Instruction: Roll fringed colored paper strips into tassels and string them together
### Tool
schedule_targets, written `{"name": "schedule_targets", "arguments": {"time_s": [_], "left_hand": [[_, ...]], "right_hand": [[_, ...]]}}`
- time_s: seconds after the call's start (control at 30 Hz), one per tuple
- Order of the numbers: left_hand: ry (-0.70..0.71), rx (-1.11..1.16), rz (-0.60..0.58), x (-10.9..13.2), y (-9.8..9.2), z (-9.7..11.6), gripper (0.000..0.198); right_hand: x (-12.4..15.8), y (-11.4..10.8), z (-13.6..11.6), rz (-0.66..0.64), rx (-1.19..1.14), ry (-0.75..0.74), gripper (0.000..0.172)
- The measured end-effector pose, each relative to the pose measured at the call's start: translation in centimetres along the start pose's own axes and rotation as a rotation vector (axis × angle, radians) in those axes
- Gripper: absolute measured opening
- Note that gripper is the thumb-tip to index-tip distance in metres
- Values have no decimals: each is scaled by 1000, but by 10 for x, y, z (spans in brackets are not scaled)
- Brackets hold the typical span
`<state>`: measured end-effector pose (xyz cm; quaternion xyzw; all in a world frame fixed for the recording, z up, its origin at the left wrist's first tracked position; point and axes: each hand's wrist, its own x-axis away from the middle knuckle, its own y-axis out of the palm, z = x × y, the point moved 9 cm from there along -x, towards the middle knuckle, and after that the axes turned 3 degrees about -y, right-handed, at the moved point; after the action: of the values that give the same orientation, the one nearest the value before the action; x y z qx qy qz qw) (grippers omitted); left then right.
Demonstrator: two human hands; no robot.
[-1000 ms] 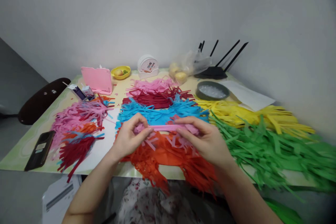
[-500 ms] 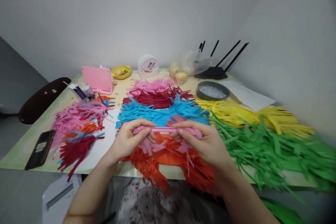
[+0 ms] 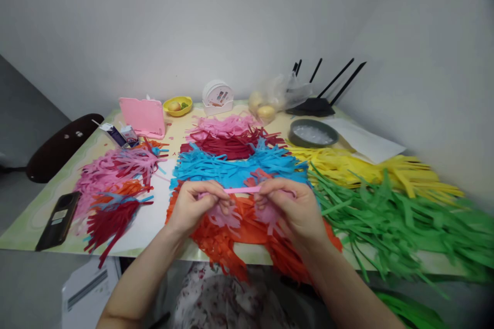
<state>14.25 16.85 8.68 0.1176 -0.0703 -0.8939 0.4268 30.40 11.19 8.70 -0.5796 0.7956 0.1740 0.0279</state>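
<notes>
Between my two hands a strip of pink fringed tissue paper (image 3: 242, 190) is drawn taut and level. My left hand (image 3: 198, 205) pinches one end of it, thumb against fingers, and my right hand (image 3: 289, 208) pinches the other. Loose pink fringe hangs below both hands. Beneath them lies orange fringed paper (image 3: 247, 226), spilling over the table's front edge. Just beyond is a pile of blue fringed paper (image 3: 235, 164), then dark red fringe (image 3: 231, 146) and more pink fringe (image 3: 227, 126).
Finished-looking multicoloured tassels (image 3: 116, 211) and a phone (image 3: 57, 221) lie at left. Green fringe (image 3: 401, 216) and yellow fringe (image 3: 358, 167) spread at right, near a grey round dish (image 3: 313, 133). A pink tablet case (image 3: 142, 115), yellow bowl (image 3: 178, 106) and black router (image 3: 312, 108) stand behind.
The pink strip between my hands looks narrower and tighter now. My fingers have shifted and curled a little more around its ends; the things on the table stay where they were.
</notes>
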Motion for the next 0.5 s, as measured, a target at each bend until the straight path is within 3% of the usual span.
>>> {"name": "schedule_targets", "arguments": {"time_s": [0.1, 0.2, 0.3, 0.5], "left_hand": [[117, -162, -93, 15, 12, 21, 20], [252, -579, -234, 30, 30, 53, 18], [312, -930, -231, 31, 39, 74, 19], [190, -972, -372, 15, 57, 60, 15]], "right_hand": [[11, 1, -25, -33, 75, -186, 16], [25, 12, -60, -202, 300, -451, 27], [35, 29, -80, -399, 462, -624, 32], [40, 40, -79, -525, 588, -720, 30]]}}
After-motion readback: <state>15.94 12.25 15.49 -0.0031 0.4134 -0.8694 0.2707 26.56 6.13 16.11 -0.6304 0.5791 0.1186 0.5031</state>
